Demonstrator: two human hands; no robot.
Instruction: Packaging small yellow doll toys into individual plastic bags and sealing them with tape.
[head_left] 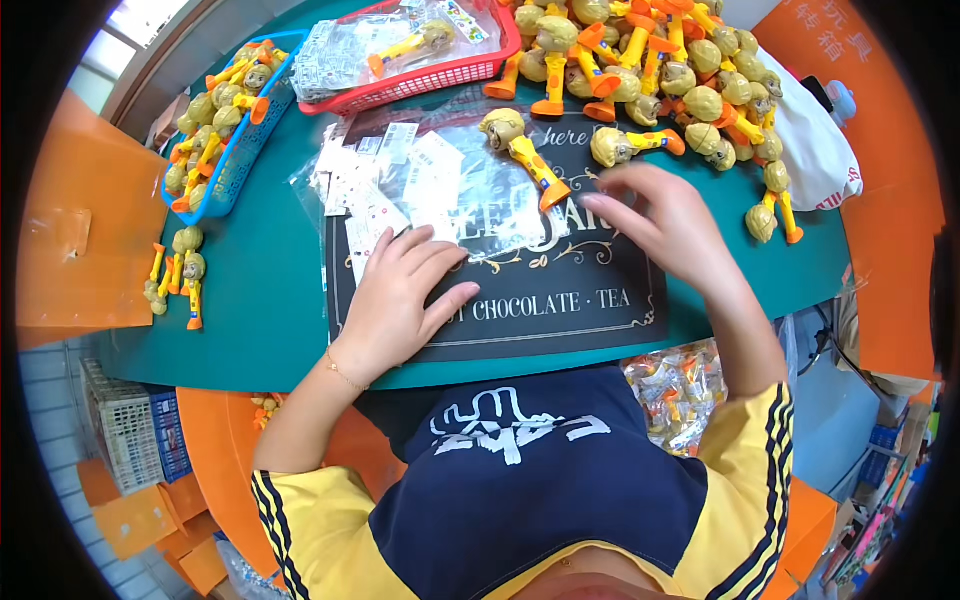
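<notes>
Toy-packing wkshp, prob.: grn worktable (pixel 265 300) w/ heaped toy figures (pixel 676 78), 1 red basket (pixel 432 83), 1 blue basket (pixel 243 152), clr bags (pixel 482 190).

**Colour and Pattern Findings**

Mat (pixel 560 336): black, with cream lettering, scrollwork and a thin pale border line. Table (pixel 250 310) around the mat: plain teal green. Over the mat: paper slips (pixel 433 170), white with dark print; plastic bag (pixel 490 205), colourless and glossy; toy figure (pixel 527 158), gold head, yellow body, orange foot. Toy heap (pixel 675 80) beyond the mat: gold, yellow, orange. Red basket (pixel 430 82) beyond the mat and blue basket (pixel 240 165) to its left: latticed. Shirt (pixel 540 500) on the mat's near side: navy, white motif, yellow sleeves with dark stripes.
</notes>
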